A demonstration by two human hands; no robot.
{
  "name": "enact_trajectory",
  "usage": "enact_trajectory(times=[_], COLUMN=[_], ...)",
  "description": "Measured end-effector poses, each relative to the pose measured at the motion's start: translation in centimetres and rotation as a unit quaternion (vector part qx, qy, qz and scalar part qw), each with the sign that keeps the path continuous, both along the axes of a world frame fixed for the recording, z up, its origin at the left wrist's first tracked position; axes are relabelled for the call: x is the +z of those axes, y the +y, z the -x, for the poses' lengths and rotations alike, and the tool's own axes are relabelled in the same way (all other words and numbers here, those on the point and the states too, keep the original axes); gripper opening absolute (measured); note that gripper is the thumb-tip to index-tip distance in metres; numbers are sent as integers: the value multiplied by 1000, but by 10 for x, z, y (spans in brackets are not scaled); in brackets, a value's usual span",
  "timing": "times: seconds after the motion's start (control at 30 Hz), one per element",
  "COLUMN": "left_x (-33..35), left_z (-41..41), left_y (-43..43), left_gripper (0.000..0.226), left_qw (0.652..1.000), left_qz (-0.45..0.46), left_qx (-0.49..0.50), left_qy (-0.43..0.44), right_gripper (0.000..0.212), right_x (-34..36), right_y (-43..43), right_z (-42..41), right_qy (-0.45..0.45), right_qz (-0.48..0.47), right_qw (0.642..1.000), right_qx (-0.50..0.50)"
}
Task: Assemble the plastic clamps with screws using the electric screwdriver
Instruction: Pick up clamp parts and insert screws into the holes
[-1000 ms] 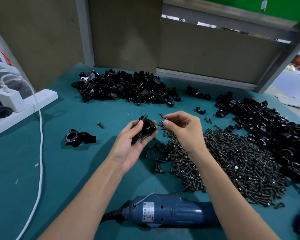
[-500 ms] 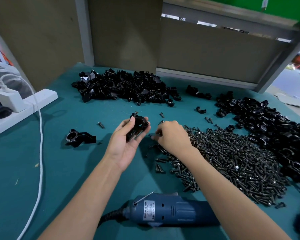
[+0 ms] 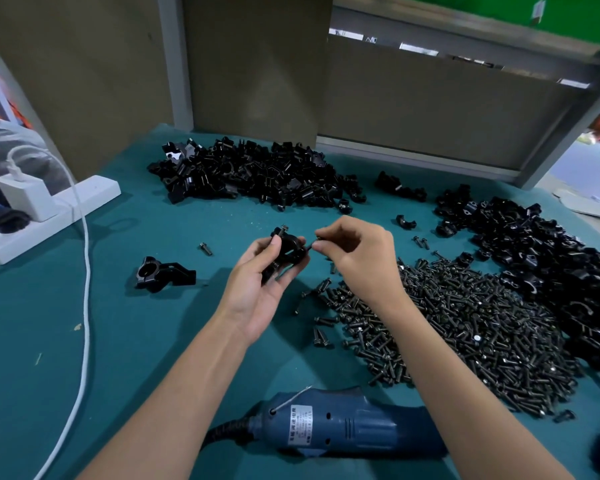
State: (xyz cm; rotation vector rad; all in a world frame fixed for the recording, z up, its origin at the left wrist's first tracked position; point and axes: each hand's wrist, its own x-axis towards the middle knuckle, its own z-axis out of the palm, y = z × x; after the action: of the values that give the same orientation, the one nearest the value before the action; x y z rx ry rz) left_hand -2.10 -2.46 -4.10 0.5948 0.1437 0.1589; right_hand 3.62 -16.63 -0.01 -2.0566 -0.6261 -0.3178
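Black plastic, the clamp (image 3: 288, 252) sits above the teal table (image 3: 136, 341) in the left hand (image 3: 257, 292), whose thumb and fingers curl around it and turn one side toward the right, probably to make the insertion straight. The right hand (image 3: 357, 252) pinches one screw (image 3: 314, 243) between thumb and forefinger, just beside the clamp, with the wrist raised over the screw pile (image 3: 465, 323). The electric screwdriver (image 3: 343, 427) lies untouched near the person's body, likely kept in reach for tightening.
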Motion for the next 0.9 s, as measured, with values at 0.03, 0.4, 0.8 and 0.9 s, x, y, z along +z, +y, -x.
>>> enact_trajectory(times=[0.03, 0.4, 0.8, 0.9], left_x=[0, -4, 0, 0], left_z=[0, -1, 3, 4], left_y=[0, -6, -8, -10], left_gripper=[14, 22, 21, 20], left_qw=[1000, 998, 996, 994], left_qz=[-2, -44, -63, -77], left_qx=[-3, -33, -56, -69], left_qy=[-1, 9, 12, 14], right_gripper=[8, 9, 10, 9], right_x=[0, -3, -5, -1], right_y=[1, -4, -12, -16], right_z=[1, 1, 2, 5], right_qy=[-2, -17, 38, 47], right_qz=[5, 32, 47, 73], right_qw=[1000, 999, 998, 995], right_qx=[2, 17, 34, 44])
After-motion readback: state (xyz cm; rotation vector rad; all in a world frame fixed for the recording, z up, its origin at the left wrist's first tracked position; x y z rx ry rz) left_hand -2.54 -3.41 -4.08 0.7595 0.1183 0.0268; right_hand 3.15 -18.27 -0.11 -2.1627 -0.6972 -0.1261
